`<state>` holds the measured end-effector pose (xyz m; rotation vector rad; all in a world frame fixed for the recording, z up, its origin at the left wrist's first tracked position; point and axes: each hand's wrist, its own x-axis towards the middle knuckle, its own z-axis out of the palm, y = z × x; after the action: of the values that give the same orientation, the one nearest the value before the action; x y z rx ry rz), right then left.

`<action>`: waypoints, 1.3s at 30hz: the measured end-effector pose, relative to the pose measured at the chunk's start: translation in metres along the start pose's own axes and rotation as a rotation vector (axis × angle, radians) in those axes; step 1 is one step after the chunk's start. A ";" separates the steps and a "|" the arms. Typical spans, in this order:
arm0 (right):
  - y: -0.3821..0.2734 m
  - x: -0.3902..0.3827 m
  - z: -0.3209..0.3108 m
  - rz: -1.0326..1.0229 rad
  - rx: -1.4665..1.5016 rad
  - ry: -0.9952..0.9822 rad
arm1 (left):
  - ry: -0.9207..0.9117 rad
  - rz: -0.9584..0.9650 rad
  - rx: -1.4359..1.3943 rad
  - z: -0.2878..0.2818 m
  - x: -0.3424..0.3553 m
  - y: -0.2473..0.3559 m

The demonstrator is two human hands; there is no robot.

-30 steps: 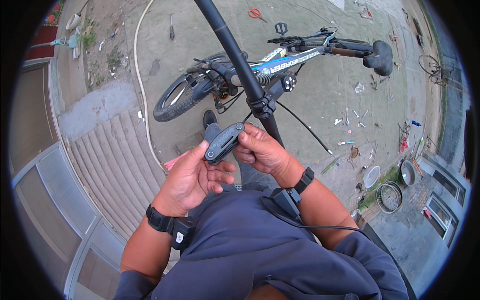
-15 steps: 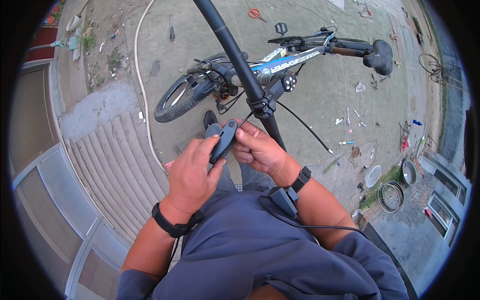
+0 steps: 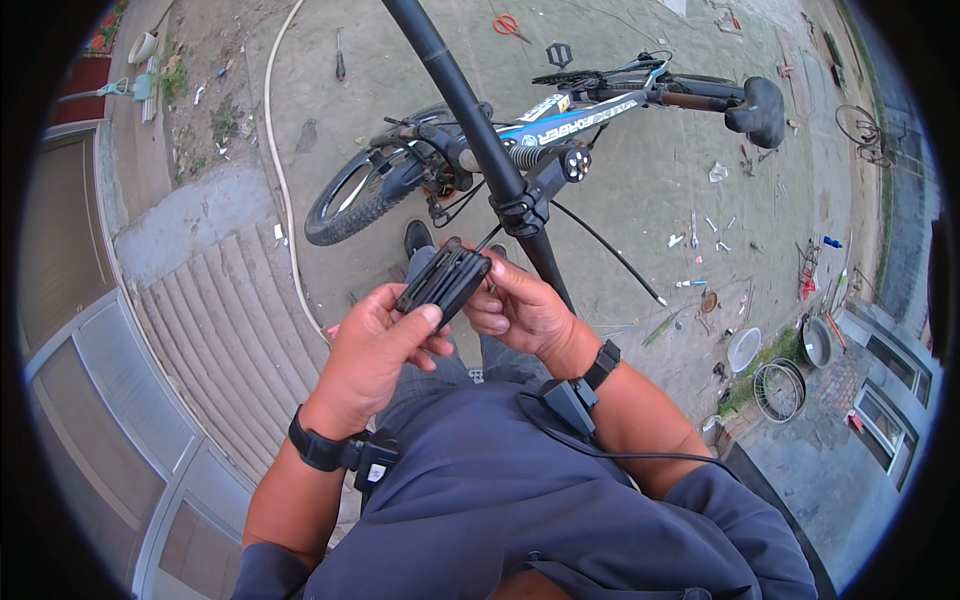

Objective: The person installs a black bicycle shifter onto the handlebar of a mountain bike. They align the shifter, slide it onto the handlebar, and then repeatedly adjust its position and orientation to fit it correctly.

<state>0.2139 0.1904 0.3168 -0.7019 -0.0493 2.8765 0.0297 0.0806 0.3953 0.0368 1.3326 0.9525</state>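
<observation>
Both hands [image 3: 440, 330] grip a black, ridged folding multi-tool [image 3: 443, 281].

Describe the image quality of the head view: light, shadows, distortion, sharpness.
Head view: soft, even daylight, no hard shadows and no glare on the concrete ground. Strong fisheye bending: the black pole and the steps curve toward the rim, and the corners are black. The folding tool held by the left hand and right hand is sharp; the bicycle too.
</observation>
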 end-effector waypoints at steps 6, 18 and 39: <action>-0.002 0.001 0.001 -0.033 -0.036 -0.030 | 0.260 0.549 0.973 0.009 -0.002 -0.001; -0.012 0.007 0.024 -0.016 -0.251 0.198 | -0.229 -0.237 -0.387 -0.012 0.006 -0.006; -0.016 0.015 0.028 0.043 -0.303 0.142 | -0.210 -0.115 -0.265 -0.016 -0.003 0.003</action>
<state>0.1905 0.2089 0.3364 -0.9689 -0.4639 2.8802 0.0147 0.0729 0.3943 -0.1380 0.9976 0.9910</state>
